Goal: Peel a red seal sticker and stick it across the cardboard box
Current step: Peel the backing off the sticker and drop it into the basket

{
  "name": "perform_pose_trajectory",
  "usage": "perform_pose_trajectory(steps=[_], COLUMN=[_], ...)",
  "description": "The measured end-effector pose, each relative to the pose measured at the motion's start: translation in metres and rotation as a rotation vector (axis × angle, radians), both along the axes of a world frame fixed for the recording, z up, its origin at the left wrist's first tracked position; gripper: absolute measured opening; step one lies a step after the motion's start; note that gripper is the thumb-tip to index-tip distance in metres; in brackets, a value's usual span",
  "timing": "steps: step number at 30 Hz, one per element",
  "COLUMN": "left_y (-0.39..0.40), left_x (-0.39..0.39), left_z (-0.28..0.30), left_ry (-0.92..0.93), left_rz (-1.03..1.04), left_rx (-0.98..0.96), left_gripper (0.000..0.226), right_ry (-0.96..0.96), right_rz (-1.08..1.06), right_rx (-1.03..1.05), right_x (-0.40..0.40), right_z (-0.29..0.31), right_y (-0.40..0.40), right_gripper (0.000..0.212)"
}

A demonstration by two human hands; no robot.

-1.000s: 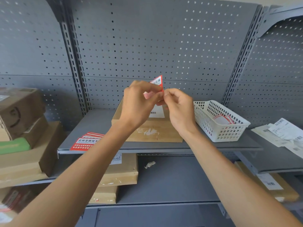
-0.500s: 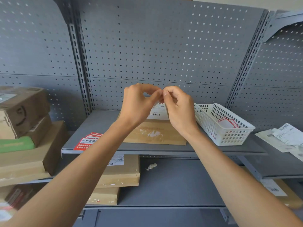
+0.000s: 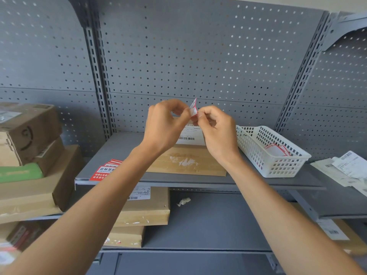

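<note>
A small red-and-white seal sticker (image 3: 193, 108) stands upright between my fingertips, above the shelf. My left hand (image 3: 165, 124) pinches its left edge and my right hand (image 3: 216, 128) pinches its lower right corner. Both hands hover in front of a flat cardboard box (image 3: 190, 162) lying on the middle shelf. The box carries a white barcode label (image 3: 191, 134) on top, and my hands hide part of it. Most of the sticker is hidden by my fingers.
A white plastic basket (image 3: 278, 165) with more red-edged stickers sits right of the box. Red stickers (image 3: 104, 169) lie at the shelf's front left. Stacked cardboard boxes (image 3: 29, 155) stand far left and on the lower shelf (image 3: 145, 207). Papers (image 3: 349, 167) rest on the right shelf.
The sticker was raised a second ago, dropped out of sight between my fingers half a second ago, and now its tip shows above them again. My hands stay close together.
</note>
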State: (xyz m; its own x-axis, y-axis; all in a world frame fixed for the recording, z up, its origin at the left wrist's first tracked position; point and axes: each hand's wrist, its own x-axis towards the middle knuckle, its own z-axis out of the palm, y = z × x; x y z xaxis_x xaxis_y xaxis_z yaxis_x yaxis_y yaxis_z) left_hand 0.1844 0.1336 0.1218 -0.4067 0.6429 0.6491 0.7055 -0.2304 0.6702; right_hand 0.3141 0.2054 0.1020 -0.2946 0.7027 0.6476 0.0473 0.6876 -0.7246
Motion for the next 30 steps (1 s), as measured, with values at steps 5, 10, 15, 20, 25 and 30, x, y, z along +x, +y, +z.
perform_pose_trajectory(steps=[5,10,15,20,25,30], left_y=[0.003,0.005,0.006,0.003,0.004,0.004], left_x=[-0.010,-0.024,-0.037,-0.044,-0.051,-0.061], left_z=[-0.002,-0.003,-0.007,-0.006,-0.006,-0.008], left_ry=[-0.123,-0.231,-0.304,-0.344,-0.415,-0.462], left_rz=[0.008,0.022,0.062,0.100,0.167,0.207], left_rx=[0.029,0.037,0.027,0.053,0.051,0.087], left_gripper=[0.018,0.018,0.021,0.024,0.023,0.024], right_ry=[0.051,0.101,0.122,0.138,0.153,0.187], right_rz=[-0.026,-0.039,-0.078,-0.097,-0.138,-0.175], right_rx=[-0.058,-0.124,-0.186,-0.206,-0.215,-0.239], right_x=[0.003,0.008,0.013,0.015,0.019,0.023], right_z=[0.000,-0.002,-0.004,-0.004,-0.004,-0.005], right_y=[0.006,0.012,0.019,0.024,0.028,0.036], right_gripper=[0.013,0.017,0.014,0.013,0.014,0.015])
